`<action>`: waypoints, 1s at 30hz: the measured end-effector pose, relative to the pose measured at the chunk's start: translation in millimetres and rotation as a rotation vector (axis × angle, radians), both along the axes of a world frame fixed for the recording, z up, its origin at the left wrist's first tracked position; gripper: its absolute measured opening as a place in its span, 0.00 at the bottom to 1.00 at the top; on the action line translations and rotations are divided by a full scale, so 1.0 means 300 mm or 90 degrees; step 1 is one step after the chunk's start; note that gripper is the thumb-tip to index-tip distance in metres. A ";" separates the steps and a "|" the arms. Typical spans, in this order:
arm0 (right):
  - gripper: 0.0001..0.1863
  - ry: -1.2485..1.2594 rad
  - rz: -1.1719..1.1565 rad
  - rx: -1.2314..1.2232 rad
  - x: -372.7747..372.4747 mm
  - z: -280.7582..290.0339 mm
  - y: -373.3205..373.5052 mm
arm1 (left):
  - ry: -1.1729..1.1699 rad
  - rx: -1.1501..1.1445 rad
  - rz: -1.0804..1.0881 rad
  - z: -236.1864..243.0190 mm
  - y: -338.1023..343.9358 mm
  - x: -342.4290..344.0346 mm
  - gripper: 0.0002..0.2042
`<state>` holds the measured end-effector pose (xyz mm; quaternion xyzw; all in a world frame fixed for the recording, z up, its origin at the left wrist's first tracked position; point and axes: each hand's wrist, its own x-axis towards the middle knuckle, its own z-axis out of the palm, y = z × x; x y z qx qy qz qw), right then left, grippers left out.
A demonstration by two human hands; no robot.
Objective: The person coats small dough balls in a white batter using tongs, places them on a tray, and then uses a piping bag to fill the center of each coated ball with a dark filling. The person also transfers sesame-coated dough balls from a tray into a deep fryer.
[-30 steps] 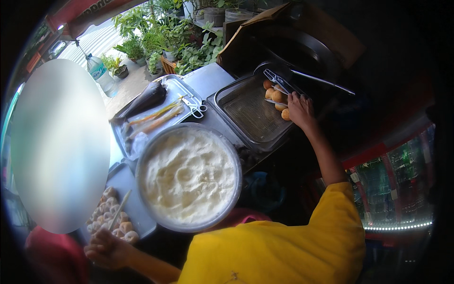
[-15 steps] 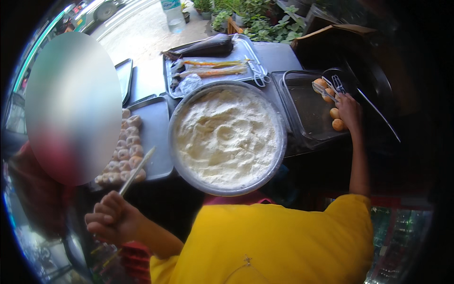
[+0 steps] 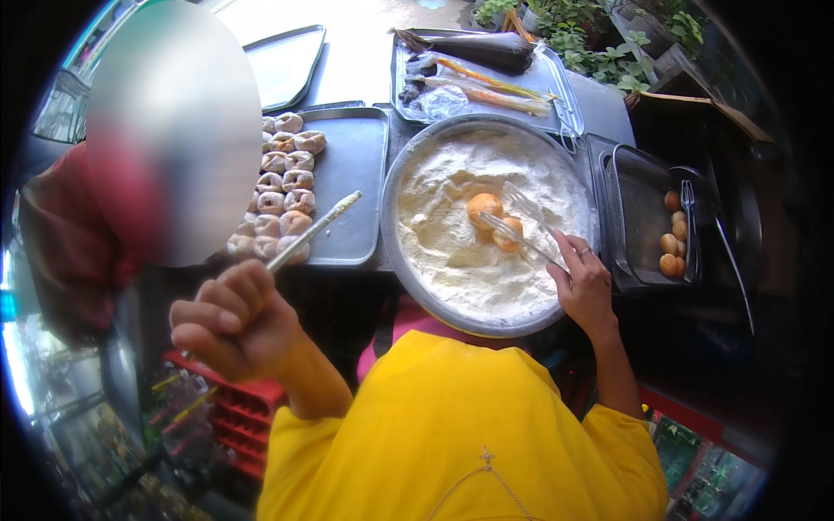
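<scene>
My left hand (image 3: 241, 323) is closed in a fist around a thin stick (image 3: 317, 227), whose white-dusted tip points up and to the right. In my right hand (image 3: 586, 285) are metal tongs (image 3: 547, 252), with two golden round doughnuts (image 3: 485, 211) at their ends. The doughnuts are over or on the white powder (image 3: 452, 278) in a large metal bowl (image 3: 395, 282); whether the tongs still squeeze them I cannot tell. Powder-coated ring doughnuts (image 3: 298, 180) stand in rows on a metal tray (image 3: 352, 187) to the left.
Right of the bowl, a dark rectangular tray (image 3: 643, 258) holds several plain doughnuts (image 3: 669, 243) and a second pair of tongs (image 3: 689, 195). Behind the bowl, another tray (image 3: 560, 82) carries plastic bags (image 3: 491, 87) and scissors (image 3: 566, 122). A person in a red sleeve (image 3: 65, 234) is at left.
My right hand has moved left from the dark tray to over the bowl, bringing two doughnuts with the tongs. My left hand still holds the stick. The view has shifted.
</scene>
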<state>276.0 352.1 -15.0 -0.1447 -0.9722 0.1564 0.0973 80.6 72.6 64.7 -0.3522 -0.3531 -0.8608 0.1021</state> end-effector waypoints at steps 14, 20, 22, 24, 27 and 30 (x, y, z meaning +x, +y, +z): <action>0.21 -0.067 -0.050 0.152 -0.083 0.008 -0.093 | 0.008 0.011 -0.095 -0.030 0.040 -0.063 0.17; 0.25 -0.092 0.024 0.067 -0.074 0.048 -0.141 | 0.025 0.008 -0.132 -0.039 0.062 -0.065 0.18; 0.26 -0.074 0.022 0.139 -0.033 0.077 -0.141 | 0.000 -0.005 -0.129 -0.044 0.072 -0.055 0.18; 0.24 -0.055 0.115 0.251 -0.021 0.078 -0.126 | -0.021 -0.007 -0.137 -0.052 0.090 -0.040 0.19; 0.22 -0.028 0.190 0.389 -0.070 0.035 -0.083 | -0.062 -0.005 -0.184 -0.074 0.140 -0.016 0.19; 0.22 -0.066 0.103 0.300 -0.090 0.022 -0.071 | -0.082 -0.053 -0.241 -0.094 0.181 -0.005 0.18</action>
